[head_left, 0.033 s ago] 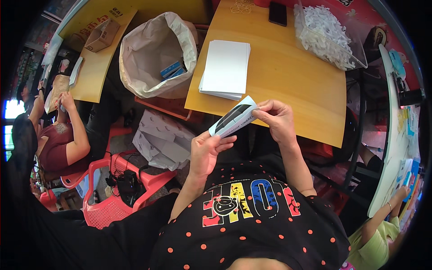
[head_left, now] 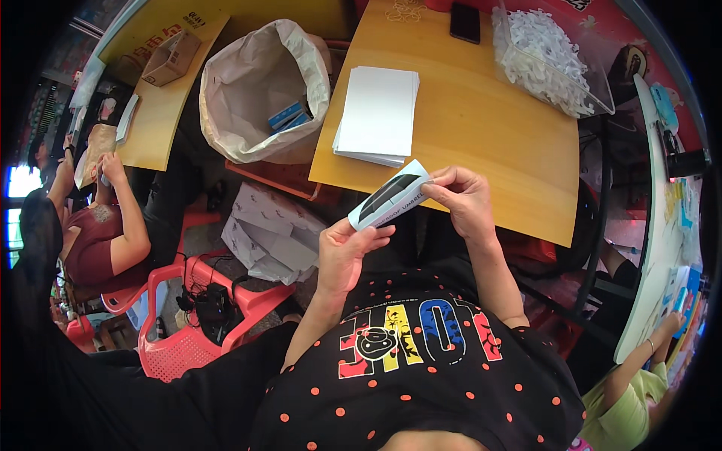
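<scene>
Between my hands, just off the near edge of the table, is a pale blue printed card (head_left: 389, 197) with a dark picture along it. It looks bent or folded lengthwise, and its underside is hidden. My left hand (head_left: 352, 252) pinches its lower left end between thumb and fingers. The upper right end is held by the thumb and fingertips of my right hand (head_left: 462, 197). A stack of white sheets (head_left: 377, 113) lies on the table right beyond the card.
Left of the yellow table (head_left: 466, 135) stands a large white sack (head_left: 226, 98) with several blue pieces inside. A clear bin (head_left: 602, 105) of white strips and a phone (head_left: 465, 23) are on the table. A red chair (head_left: 180, 357) is at left. Other people sit on both sides.
</scene>
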The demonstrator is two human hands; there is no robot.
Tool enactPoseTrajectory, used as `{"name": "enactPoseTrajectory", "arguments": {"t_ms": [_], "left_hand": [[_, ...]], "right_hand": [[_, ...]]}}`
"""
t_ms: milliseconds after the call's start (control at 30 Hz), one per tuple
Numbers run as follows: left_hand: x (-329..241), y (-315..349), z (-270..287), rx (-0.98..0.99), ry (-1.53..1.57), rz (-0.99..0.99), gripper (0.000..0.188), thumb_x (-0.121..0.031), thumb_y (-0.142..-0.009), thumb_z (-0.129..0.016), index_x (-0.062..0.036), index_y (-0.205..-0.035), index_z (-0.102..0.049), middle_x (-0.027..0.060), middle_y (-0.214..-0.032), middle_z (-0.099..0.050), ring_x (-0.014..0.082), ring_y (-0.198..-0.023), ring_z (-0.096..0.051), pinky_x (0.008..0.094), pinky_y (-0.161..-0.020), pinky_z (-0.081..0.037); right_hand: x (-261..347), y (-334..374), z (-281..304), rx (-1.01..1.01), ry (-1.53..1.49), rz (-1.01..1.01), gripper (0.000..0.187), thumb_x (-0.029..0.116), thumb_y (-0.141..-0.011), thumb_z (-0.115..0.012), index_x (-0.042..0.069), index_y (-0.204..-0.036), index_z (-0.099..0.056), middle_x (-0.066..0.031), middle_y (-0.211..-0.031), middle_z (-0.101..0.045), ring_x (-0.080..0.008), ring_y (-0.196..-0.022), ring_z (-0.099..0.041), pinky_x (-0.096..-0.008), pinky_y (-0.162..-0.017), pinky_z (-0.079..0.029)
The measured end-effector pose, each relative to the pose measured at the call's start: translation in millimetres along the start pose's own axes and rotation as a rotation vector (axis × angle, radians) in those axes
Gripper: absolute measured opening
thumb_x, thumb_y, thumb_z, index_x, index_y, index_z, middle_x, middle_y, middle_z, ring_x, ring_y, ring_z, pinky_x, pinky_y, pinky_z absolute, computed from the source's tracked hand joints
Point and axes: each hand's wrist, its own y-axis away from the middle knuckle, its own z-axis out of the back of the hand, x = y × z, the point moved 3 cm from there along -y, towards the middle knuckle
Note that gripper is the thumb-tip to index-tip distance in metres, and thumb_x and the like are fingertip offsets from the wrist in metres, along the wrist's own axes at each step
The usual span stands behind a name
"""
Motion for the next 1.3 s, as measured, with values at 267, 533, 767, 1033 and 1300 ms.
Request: {"name": "enactPoseTrajectory", "arguments": {"t_ms": [267, 533, 767, 1033, 1300], "left_hand": [[8.5, -3.0, 7.0, -0.105, -0.156, -0.080, 0.021, -0.003, -0.090, -0.059, 0.0058, -0.109, -0.062, 0.0173, -0.097, -0.067, 0.0247, -0.081, -0.070, 0.0272, -0.065, -0.059], [11.7, -2.6, 8.9, -0.073, -0.127, -0.078, 0.022, -0.004, -0.091, -0.057, 0.0063, -0.111, -0.060, 0.0186, -0.099, -0.066, 0.0246, -0.075, -0.070, 0.0238, -0.054, -0.059], [18.5, -6.4, 11.4, -0.035, 0.065, -0.055, 0.021, -0.008, -0.094, -0.055, 0.0068, -0.108, -0.059, 0.0184, -0.099, -0.066, 0.0248, -0.080, -0.069, 0.0259, -0.060, -0.060], [17.9, -8.1, 13.5, -0.009, 0.029, -0.123, 0.025, -0.010, -0.096, -0.050, 0.0085, -0.111, -0.059, 0.0206, -0.104, -0.065, 0.0270, -0.093, -0.067, 0.0341, -0.081, -0.056], [21.5, -13.2, 20.0, -0.013, 0.089, -0.089, 0.024, -0.011, -0.096, -0.051, 0.0070, -0.110, -0.059, 0.0191, -0.103, -0.065, 0.0256, -0.092, -0.067, 0.0322, -0.080, -0.057]], "right_hand": [[-3.9, -4.8, 2.9, 0.050, -0.045, -0.087, 0.008, -0.003, -0.076, -0.072, -0.002, -0.078, -0.064, -0.0089, -0.081, -0.067, -0.0117, -0.073, -0.062, -0.0242, -0.073, -0.051], [-8.5, -7.5, 5.0, 0.087, -0.090, -0.208, 0.014, -0.003, -0.077, -0.070, -0.004, -0.090, -0.066, -0.0086, -0.085, -0.068, -0.0120, -0.075, -0.064, -0.0244, -0.075, -0.051], [-14.6, -7.5, 7.0, 0.097, -0.106, -0.207, 0.012, -0.002, -0.078, -0.070, -0.003, -0.090, -0.065, -0.0069, -0.084, -0.067, -0.0113, -0.075, -0.063, -0.0241, -0.075, -0.051], [-22.6, -5.1, 6.4, 0.082, -0.089, -0.229, 0.013, 0.000, -0.079, -0.070, -0.003, -0.091, -0.066, -0.0061, -0.083, -0.067, -0.0103, -0.075, -0.063, -0.0236, -0.074, -0.051], [-24.3, -6.4, 3.6, 0.091, -0.028, -0.231, 0.015, 0.002, -0.079, -0.070, -0.004, -0.092, -0.067, -0.0069, -0.083, -0.068, -0.0099, -0.075, -0.062, -0.0233, -0.073, -0.051]]}}
